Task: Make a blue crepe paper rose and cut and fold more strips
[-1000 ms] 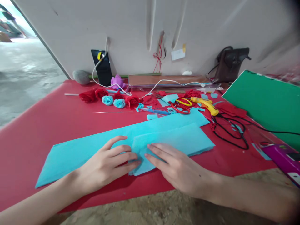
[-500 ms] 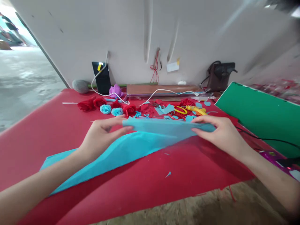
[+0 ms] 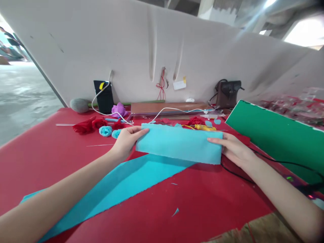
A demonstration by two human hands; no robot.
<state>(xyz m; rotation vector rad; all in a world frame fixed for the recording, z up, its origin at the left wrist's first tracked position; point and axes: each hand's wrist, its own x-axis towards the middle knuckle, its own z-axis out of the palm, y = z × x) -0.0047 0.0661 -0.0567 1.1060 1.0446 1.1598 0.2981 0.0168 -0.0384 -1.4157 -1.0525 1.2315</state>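
A light blue strip of crepe paper (image 3: 178, 145) is stretched out between my two hands above the table. My left hand (image 3: 128, 140) pinches its upper left corner between thumb and fingers. At the other end, my right hand (image 3: 233, 146) grips the right edge, thumb in front and fingers behind. Beneath it, a longer blue paper strip (image 3: 121, 189) lies slantwise on the red tabletop (image 3: 202, 199), partly covered by my left forearm. Red paper roses (image 3: 84, 125) and light blue paper roses (image 3: 105, 131) lie beyond my left hand.
Behind the held paper are paper scraps, a yellow-handled tool (image 3: 205, 127) and a white cable (image 3: 169, 108). A dark phone-like slab (image 3: 103, 98) leans on the wall, and a brown bag (image 3: 226, 94) stands farther right. A green board (image 3: 275, 138) and black cable border the right side.
The held paper has turned from nearly edge-on to facing me, showing its broad side. My hands still grip its ends. The view has tilted up a little.
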